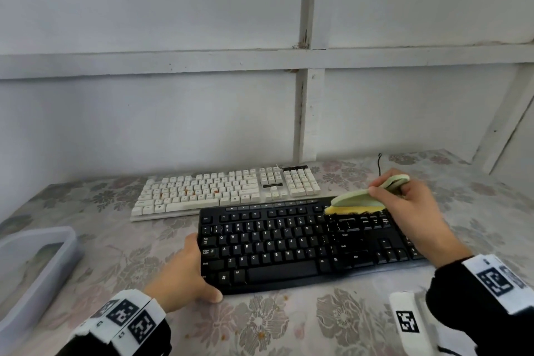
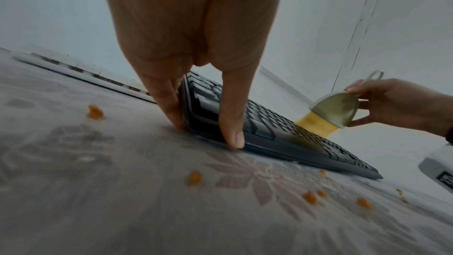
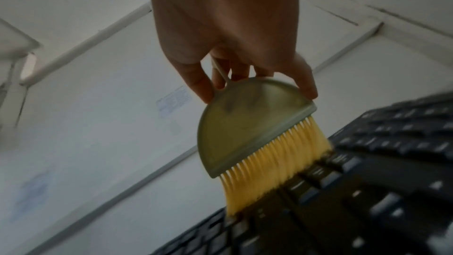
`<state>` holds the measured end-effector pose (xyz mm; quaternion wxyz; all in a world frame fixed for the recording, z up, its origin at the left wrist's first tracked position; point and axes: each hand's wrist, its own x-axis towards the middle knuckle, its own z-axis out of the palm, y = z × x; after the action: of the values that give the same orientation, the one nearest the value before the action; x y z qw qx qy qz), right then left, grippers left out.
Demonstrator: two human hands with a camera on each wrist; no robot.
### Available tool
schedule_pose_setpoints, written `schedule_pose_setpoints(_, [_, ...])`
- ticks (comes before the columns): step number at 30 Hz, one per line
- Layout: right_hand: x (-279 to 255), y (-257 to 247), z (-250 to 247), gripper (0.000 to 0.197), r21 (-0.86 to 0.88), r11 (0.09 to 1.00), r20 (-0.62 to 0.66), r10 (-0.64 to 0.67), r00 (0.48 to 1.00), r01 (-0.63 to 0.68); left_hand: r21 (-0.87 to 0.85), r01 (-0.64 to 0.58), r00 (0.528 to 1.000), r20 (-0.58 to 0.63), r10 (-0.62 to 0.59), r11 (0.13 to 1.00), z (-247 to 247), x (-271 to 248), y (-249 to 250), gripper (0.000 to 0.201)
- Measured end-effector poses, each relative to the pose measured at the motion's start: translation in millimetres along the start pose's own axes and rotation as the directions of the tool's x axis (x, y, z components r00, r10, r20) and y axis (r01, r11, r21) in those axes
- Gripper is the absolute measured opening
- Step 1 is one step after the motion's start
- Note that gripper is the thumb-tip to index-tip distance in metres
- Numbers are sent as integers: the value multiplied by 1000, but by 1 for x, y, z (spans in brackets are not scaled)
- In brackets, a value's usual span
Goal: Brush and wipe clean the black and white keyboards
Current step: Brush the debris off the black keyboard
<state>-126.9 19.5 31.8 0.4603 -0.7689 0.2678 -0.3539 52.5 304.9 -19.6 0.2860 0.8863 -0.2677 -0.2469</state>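
A black keyboard [image 1: 300, 246] lies on the flowered table, with a white keyboard [image 1: 225, 191] behind it carrying orange crumbs between its keys. My left hand [image 1: 185, 272] grips the black keyboard's left end [image 2: 196, 111], thumb at the front edge and fingers along the side. My right hand [image 1: 410, 211] pinches a pale green brush [image 1: 364, 199] with yellow bristles [image 3: 272, 166]. The bristle tips touch the keys at the black keyboard's upper right. From the right wrist the brush [image 3: 247, 125] hangs from my fingertips over the keys [image 3: 367, 181].
A clear plastic tub [image 1: 31, 269] stands at the left edge of the table. Orange crumbs [image 2: 310, 197] lie scattered on the cloth in front of the black keyboard. A white tagged object [image 1: 407, 321] sits at the near right. A wall with white battens backs the table.
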Motion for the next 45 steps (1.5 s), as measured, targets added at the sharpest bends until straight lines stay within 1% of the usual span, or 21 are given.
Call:
schedule_pose_setpoints(2, [4, 2, -10, 11, -96, 995, -87, -9, 996, 1, 6, 0, 1000, 2, 0, 1000, 0, 0, 0, 95])
schedule_pose_setpoints(4, [7, 0, -19, 10, -118, 993, -164, -36, 986, 17, 8, 0, 1000, 0, 0, 1000, 0, 1, 0, 96])
schedule_pose_setpoints(6, [7, -3, -21, 10, -29, 998, -125, -68, 990, 64, 12, 6, 1000, -2, -6, 1000, 0, 0, 1, 98])
schedule_pose_setpoints(8, [6, -1, -19, 14, 59, 996, -27, -68, 997, 69, 16, 6, 1000, -3, -6, 1000, 0, -1, 1, 98])
schedule_pose_setpoints(10, [7, 4, -17, 16, 27, 998, 22, -58, 998, 58, 12, 2, 1000, -5, -2, 1000, 0, -1, 1, 95])
schedule_pose_setpoints(11, [8, 7, -18, 16, -19, 998, 9, -53, 999, 54, 10, 1, 1000, -5, 0, 1000, 0, -1, 1, 95])
schedule_pose_setpoints(13, [10, 11, -25, 18, -123, 992, -84, -53, 995, 42, 5, 1, 1000, -3, -1, 1000, 0, -1, 0, 96])
schedule_pose_setpoints(15, [12, 12, -32, 18, -132, 989, -129, -83, 988, 66, 2, -3, 1000, -3, 3, 1000, 0, -1, 1, 96])
schedule_pose_setpoints(16, [12, 11, -34, 18, -79, 993, -108, -94, 990, 86, 1, -6, 1000, -3, 6, 1000, 0, -1, 1, 95])
schedule_pose_setpoints(18, [12, 12, -36, 14, 73, 994, -13, -80, 997, 81, -4, -14, 1000, -2, 14, 1000, 1, -1, 1, 96])
schedule_pose_setpoints(20, [13, 18, -37, 9, 110, 993, 29, -34, 999, 31, -6, -16, 1000, -2, 16, 1000, 1, 0, 0, 97])
schedule_pose_setpoints(21, [15, 22, -39, 10, 73, 997, -6, -17, 1000, 18, -7, -17, 1000, -1, 17, 1000, 1, 0, 0, 97])
schedule_pose_setpoints(24, [13, 21, -45, 12, -196, 980, -227, -35, 973, -10, -10, -18, 1000, 4, 18, 1000, 0, 1, -2, 97])
schedule_pose_setpoints(26, [6, 7, -41, 8, -255, 967, -281, -86, 956, 12, -6, -17, 1000, 0, 17, 1000, 0, 1, -2, 97])
schedule_pose_setpoints(28, [-7, -13, -23, 7, -191, 980, -223, -100, 970, 57, -7, -15, 1000, -5, 15, 1000, 1, 1, -2, 97])
schedule_pose_setpoints(31, [-33, -42, 21, 12, -61, 990, -4, -129, 992, 129, 2, -18, 1000, -9, 18, 1000, 1, 0, -2, 97])
schedule_pose_setpoints(33, [-50, -55, 56, 16, -32, 988, 142, -143, 980, 149, 5, -20, 1000, -10, 20, 1000, 1, 0, -1, 96])
schedule_pose_setpoints(34, [-57, -59, 72, 17, -36, 985, 186, -158, 970, 168, 10, -25, 1000, -9, 25, 1000, 1, -1, -1, 96])
schedule_pose_setpoints(38, [-75, -73, 128, 16, -112, 956, 293, -228, 928, 270, 80, -50, 999, -17, 51, 996, 0, 0, 1, 98])
schedule_pose_setpoints(42, [-82, -90, 159, 1, -202, 931, 349, -221, 911, 304, 97, -29, 998, -45, 33, 995, 3, 6, -5, 102])
schedule_pose_setpoints(45, [-84, -90, 164, 9, -240, 928, 363, -187, 913, 285, 104, -25, 998, -58, 31, 994, 4, 7, -7, 101])
